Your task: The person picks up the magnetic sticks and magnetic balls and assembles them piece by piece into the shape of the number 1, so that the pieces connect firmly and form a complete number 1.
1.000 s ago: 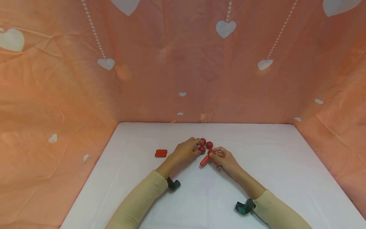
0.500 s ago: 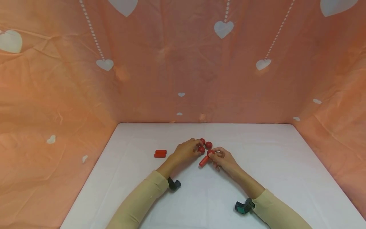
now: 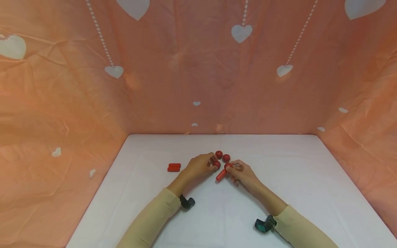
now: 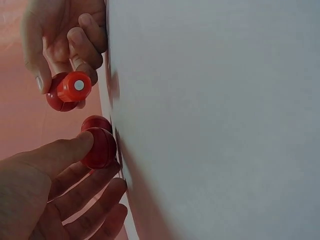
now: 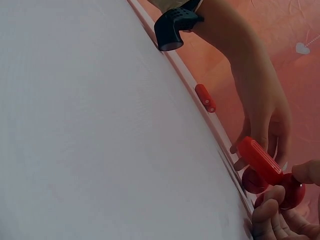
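My left hand (image 3: 199, 165) pinches a red ball (image 3: 216, 165) between thumb and fingers, low over the table. In the left wrist view this ball (image 4: 101, 150) sits at the thumb tip, with another ball (image 4: 95, 121) partly behind it. My right hand (image 3: 244, 173) pinches a second red ball (image 3: 227, 166). From that ball a red rod (image 3: 221, 175) sticks out toward me, touching it end-on. The rod's free end (image 4: 79, 85) shows a pale round spot in the left wrist view. Two more red balls, a left one (image 3: 219, 154) and a right one (image 3: 226, 158), rest just beyond my hands.
Two red rods (image 3: 174, 167) lie side by side on the white table (image 3: 149, 148), left of my left hand. Orange cloth (image 3: 161, 96) with white hearts hangs behind the table and along both sides. Dark devices are strapped on both wrists.
My left hand has drawn slightly left and toward me with its ball, away from the far balls. The right hand stays in place with its ball and rod.
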